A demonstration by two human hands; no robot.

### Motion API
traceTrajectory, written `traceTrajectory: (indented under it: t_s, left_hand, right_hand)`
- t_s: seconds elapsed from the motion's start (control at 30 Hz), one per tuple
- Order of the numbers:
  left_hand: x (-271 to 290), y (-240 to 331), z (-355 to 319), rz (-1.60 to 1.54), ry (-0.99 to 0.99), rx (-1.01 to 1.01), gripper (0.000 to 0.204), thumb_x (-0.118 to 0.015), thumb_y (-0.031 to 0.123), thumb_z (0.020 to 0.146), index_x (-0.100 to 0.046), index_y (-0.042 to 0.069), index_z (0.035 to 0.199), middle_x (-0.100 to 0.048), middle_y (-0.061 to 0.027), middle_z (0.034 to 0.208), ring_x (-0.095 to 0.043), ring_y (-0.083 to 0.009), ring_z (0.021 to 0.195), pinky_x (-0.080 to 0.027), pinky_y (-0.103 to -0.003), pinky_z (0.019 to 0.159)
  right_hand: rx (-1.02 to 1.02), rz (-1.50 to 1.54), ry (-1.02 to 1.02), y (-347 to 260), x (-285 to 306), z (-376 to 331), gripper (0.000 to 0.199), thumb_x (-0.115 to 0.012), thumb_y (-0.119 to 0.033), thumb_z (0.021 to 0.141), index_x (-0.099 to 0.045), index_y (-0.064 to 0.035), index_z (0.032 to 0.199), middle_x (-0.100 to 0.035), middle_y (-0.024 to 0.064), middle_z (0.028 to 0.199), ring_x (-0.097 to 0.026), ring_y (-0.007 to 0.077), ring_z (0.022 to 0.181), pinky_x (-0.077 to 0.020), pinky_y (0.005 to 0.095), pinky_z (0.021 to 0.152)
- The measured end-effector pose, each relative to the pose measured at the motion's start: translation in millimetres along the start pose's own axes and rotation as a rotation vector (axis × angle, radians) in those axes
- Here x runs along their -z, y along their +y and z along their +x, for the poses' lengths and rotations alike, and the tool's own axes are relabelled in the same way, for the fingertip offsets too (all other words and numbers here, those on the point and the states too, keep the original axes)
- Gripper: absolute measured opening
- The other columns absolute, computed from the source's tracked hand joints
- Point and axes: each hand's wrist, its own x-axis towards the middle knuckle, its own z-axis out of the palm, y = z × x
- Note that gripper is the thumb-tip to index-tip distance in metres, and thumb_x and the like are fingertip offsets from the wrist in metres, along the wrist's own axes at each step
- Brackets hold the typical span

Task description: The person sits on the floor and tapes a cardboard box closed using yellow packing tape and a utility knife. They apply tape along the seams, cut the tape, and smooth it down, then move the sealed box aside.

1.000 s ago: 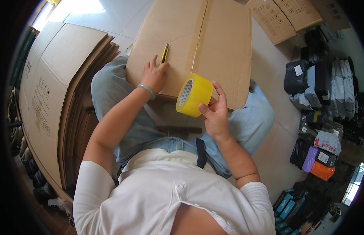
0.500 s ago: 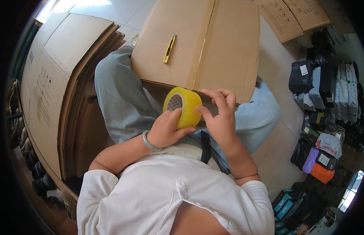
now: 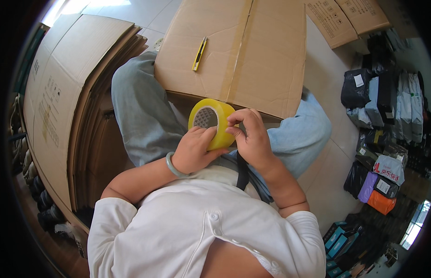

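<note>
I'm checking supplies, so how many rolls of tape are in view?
1: the yellow, ring-shaped roll of packing tape, held in the left hand, with the right hand at its outer side. Others may be hidden.

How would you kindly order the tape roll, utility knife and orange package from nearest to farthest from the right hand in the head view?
1. Tape roll: just left of the right hand.
2. Utility knife: on the box, forward-left.
3. Orange package: far right.
</note>
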Motion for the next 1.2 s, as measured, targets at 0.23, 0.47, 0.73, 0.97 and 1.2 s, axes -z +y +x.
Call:
traceTrajectory:
  t_s: [0.23,0.47,0.73,0.97,1.2]
  left_hand:
    - [1,2,1,0.020,-0.006,-0.006,0.050,-0.078,0.029,0.069,-0.055,0.000,0.102,-0.057,-0.0125,0.073,-0.057,-0.0296,0.071,-0.045,-0.036,0.068]
    - [-7,5,2,-0.131,-0.034,0.208,0.046,-0.077,0.036,0.072,-0.051,0.002,0.090,-0.058,-0.0172,0.072,-0.058,-0.0368,0.069,-0.046,-0.042,0.060]
    - [-6,2,4,-0.357,-0.099,0.408,0.048,-0.073,0.042,0.077,-0.050,0.003,0.088,-0.060,-0.0209,0.075,-0.059,-0.0408,0.073,-0.047,-0.042,0.061]
    - [-4,4,5,-0.289,-0.099,0.388,0.047,-0.074,0.042,0.076,-0.050,0.003,0.087,-0.060,-0.0212,0.075,-0.060,-0.0403,0.072,-0.047,-0.043,0.061]
    - [-6,-2,5,-0.188,-0.157,0.451,0.047,-0.073,0.042,0.076,-0.051,0.002,0.089,-0.061,-0.0216,0.075,-0.060,-0.0404,0.074,-0.048,-0.043,0.062]
  right_hand:
    - [0.029,-0.026,-0.016,4,-3,-3,0.025,-0.058,0.010,0.073,-0.050,-0.0042,0.092,-0.053,0.0097,0.084,-0.050,0.0290,0.083,-0.0420,0.0374,0.075]
    - [0.047,-0.106,0.035,13,-2,-16,0.028,-0.057,0.009,0.077,-0.050,-0.0021,0.102,-0.054,0.0108,0.090,-0.051,0.0286,0.085,-0.0425,0.0355,0.080]
    - [-0.178,0.025,-0.035,23,6,-5,0.040,-0.073,-0.004,0.074,-0.063,-0.0059,0.113,-0.060,0.0090,0.113,-0.055,0.0232,0.107,-0.0416,0.0321,0.096]
    - [-0.233,0.137,-0.005,26,-1,-5,0.019,-0.071,-0.002,0.077,-0.064,-0.0020,0.094,-0.064,0.0082,0.103,-0.060,0.0189,0.100,-0.0463,0.0300,0.088]
    - [-0.514,0.006,0.039,11,12,10,0.017,-0.067,-0.005,0.080,-0.061,-0.0015,0.095,-0.065,0.0122,0.098,-0.062,0.0255,0.096,-0.0484,0.0332,0.082]
